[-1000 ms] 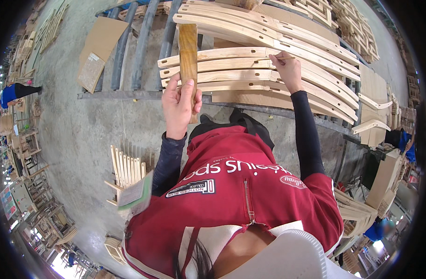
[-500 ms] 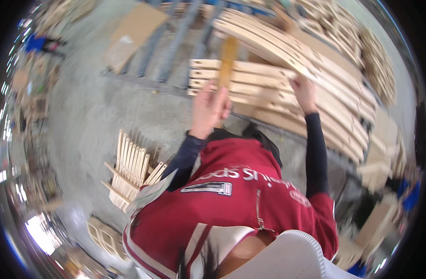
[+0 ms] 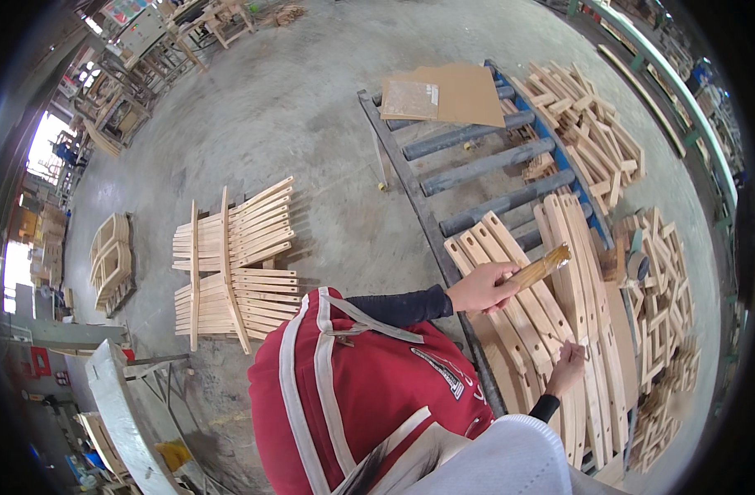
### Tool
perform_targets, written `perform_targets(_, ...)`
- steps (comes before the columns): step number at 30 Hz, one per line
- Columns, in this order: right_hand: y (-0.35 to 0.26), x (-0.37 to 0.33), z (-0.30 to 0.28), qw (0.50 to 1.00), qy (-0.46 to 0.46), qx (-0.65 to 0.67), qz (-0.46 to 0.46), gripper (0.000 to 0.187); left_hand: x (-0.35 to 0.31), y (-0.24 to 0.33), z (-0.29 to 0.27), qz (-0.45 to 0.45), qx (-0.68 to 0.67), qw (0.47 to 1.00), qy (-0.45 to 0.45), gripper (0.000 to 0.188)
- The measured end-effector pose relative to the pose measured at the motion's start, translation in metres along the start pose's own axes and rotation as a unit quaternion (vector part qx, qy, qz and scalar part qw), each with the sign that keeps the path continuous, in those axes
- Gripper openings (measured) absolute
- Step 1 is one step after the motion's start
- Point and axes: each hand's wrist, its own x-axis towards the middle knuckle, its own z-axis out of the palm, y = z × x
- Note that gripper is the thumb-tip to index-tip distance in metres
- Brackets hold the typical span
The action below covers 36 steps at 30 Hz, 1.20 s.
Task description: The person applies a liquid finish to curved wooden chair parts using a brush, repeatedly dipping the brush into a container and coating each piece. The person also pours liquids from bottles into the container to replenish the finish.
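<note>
My left hand (image 3: 482,289) is closed on one end of a yellow-brown stick (image 3: 542,267) with a pale, shiny far end. The stick is held above a row of pale wooden slats (image 3: 494,309) with slots near their ends. Lower right, my right hand (image 3: 569,367) is at a second row of curved slats (image 3: 588,289), which partly overlaps the first. Its fingers are drawn together; a thin, light thing shows near the fingertips, too small to name. Whether that hand grips it or a slat edge is unclear.
The slats lie on a roller conveyor (image 3: 497,183) with a cardboard sheet (image 3: 468,92) at its far end. Beyond its right side are heaps of wooden parts (image 3: 592,132). Left on the floor stands a stack of slats (image 3: 237,285), with curved frames (image 3: 112,260) farther left.
The view has swung left, showing more floor and the conveyor's far end. My left hand keeps the stick, now pointing right. My right hand remains at the slats, its fingers still drawn together.
</note>
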Motion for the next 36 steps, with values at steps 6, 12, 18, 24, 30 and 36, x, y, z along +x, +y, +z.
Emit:
perform_targets(6, -0.008, -0.011, -0.028, 0.998, 0.054, -0.018, 0.020, 0.015, 0.008, -0.005, -0.002, -0.027, -0.002, 1.000, -0.004, 0.032)
perform_targets(12, -0.088, -0.003, -0.050, 0.950, 0.158, 0.259, 0.080, 0.027, 0.008, -0.006, -0.007, -0.045, -0.021, 0.998, -0.038, 0.030)
perform_targets(18, -0.156, -0.001, -0.024, 0.898, 0.167, 0.397, 0.092, 0.027, 0.005, 0.007, -0.001, -0.060, -0.012, 0.994, -0.092, 0.028)
perform_targets(24, -0.179, 0.002, -0.007, 0.890, 0.153, 0.420, 0.089, 0.028, -0.010, 0.018, -0.003, -0.061, -0.013, 0.992, -0.109, 0.030)
perform_targets(30, -0.187, 0.001, -0.005, 0.891, 0.141, 0.424, 0.087, 0.029, -0.016, 0.018, -0.010, -0.056, -0.023, 0.993, -0.100, 0.031)
perform_targets(36, -0.183, 0.000, -0.006, 0.887, 0.138, 0.427, 0.106, 0.026, -0.015, 0.022, -0.008, -0.061, -0.030, 0.992, -0.104, 0.032)
